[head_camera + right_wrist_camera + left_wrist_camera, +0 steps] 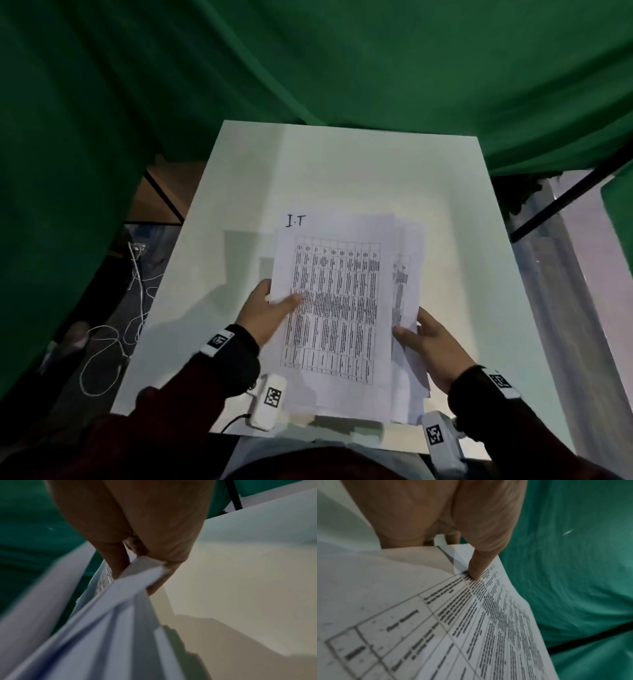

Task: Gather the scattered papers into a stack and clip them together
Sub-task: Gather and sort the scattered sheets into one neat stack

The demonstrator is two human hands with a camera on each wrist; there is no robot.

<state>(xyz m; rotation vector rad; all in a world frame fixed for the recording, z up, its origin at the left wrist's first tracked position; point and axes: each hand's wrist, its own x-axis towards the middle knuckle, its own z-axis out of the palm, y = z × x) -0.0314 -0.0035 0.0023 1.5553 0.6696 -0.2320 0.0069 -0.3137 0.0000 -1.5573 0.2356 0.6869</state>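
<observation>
A loose stack of white papers [337, 308], the top sheet printed with a table, is held above the white table [342, 164]. My left hand [265, 308] pinches the stack's left edge, thumb on top of the print [477, 566]. My right hand [423, 339] grips the right edge, thumb on top and fingers underneath. In the right wrist view the sheets [109, 615] fan apart unevenly below my fingers [118, 555]. Sheets at the right stick out past the top one. No clip is visible.
"I.T" is handwritten on the table [295, 221] just beyond the papers. Green cloth [308, 61] hangs behind and to the left. White cables [113, 329] lie on the floor at the left. A black bar [565, 195] slants at the right.
</observation>
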